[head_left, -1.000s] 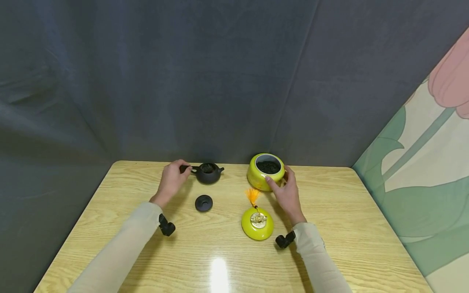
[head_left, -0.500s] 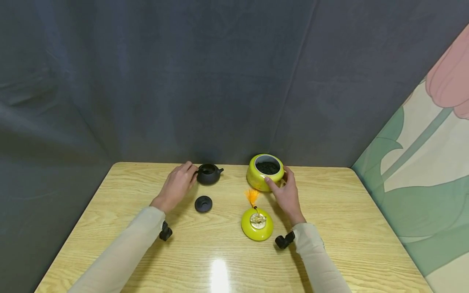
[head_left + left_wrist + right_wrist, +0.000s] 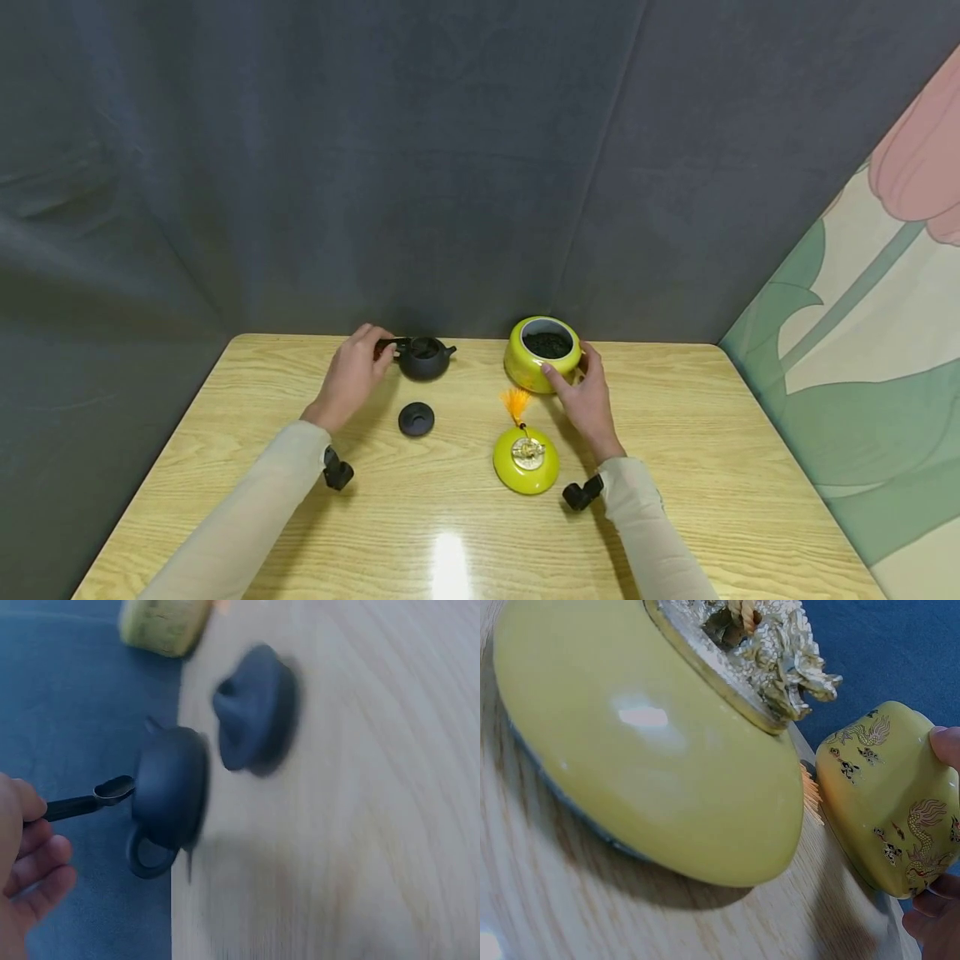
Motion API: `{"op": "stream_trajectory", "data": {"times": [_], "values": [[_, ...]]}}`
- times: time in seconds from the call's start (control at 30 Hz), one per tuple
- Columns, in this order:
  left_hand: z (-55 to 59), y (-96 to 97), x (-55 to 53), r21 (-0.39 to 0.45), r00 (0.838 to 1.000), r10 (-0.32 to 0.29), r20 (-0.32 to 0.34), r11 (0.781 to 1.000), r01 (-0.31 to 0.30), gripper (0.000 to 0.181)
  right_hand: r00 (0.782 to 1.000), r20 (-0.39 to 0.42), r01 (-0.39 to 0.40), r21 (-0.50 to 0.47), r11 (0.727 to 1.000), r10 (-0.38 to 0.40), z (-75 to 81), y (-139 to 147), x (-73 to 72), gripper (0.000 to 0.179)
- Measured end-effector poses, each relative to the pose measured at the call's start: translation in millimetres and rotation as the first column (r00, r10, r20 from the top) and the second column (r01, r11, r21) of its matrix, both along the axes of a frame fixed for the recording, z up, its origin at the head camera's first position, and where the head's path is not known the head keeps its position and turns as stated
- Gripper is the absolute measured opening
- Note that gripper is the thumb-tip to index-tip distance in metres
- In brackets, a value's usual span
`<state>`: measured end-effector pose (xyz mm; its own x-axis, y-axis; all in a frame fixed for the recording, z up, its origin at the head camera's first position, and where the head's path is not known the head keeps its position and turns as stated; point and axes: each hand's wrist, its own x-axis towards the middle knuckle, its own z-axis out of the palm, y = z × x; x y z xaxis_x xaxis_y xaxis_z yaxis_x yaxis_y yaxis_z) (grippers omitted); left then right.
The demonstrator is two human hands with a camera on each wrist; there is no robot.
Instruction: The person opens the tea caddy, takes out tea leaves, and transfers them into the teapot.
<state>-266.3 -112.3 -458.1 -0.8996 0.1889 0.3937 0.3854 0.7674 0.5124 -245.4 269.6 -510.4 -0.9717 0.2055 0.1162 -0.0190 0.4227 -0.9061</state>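
Note:
My left hand (image 3: 349,372) pinches the handle of a small black tea scoop (image 3: 114,789). The scoop's bowl is at the mouth of a dark teapot (image 3: 424,360), whose lid is off. In the left wrist view the teapot's ring handle (image 3: 152,859) is free of the fingers. My right hand (image 3: 587,400) grips the right side of a yellow jar (image 3: 529,372), thumb in front, other fingers partly hidden. Dark tea leaves (image 3: 547,344) show inside the jar. Dragon patterns decorate its wall in the right wrist view.
The dark teapot lid (image 3: 416,419) lies on the wooden table (image 3: 465,500) in front of the teapot. Before the jar rests its yellow lid (image 3: 525,479), with a gold figure knob and an orange tassel (image 3: 516,404). A dark curtain (image 3: 420,167) hangs behind the table.
My left hand goes right and tips over the teapot's opening, then draws back left, with the scoop still pinched. My right hand and the jar stay in place.

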Motion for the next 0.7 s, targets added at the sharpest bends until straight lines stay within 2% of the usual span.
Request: {"op": "stream_trajectory", "data": {"times": [0.07, 0.23, 0.33, 0.47, 0.7], "values": [[3.4, -0.9, -0.5, 0.07, 0.998, 0.031, 0.063, 0.997, -0.036, 0.022, 1.0, 0.0, -0.001, -0.002, 1.0, 0.001, -0.5, 0, 0.1, 0.089], [8.9, -5.5, -4.1, 0.183, 0.986, 0.073, 0.149, 0.978, -0.1, 0.022, 1.0, -0.003, 0.006, 0.004, 1.0, -0.006, -1.3, 0, 0.0, 0.088], [10.4, -8.7, -5.0, 0.254, 0.975, 0.066, 0.214, 0.96, -0.121, 0.025, 1.0, -0.001, 0.007, 0.01, 1.0, -0.007, -1.4, 0, -0.4, 0.089], [12.4, -11.2, -4.4, 0.352, 0.954, 0.038, 0.297, 0.925, -0.147, 0.031, 1.0, 0.003, 0.003, 0.014, 1.0, -0.003, -0.7, 0, -0.6, 0.09], [17.6, -8.0, -7.1, 0.42, 0.931, 0.03, 0.363, 0.887, -0.193, 0.033, 1.0, 0.004, 0.002, 0.006, 1.0, -0.002, -0.4, 0, -0.8, 0.09]]}}
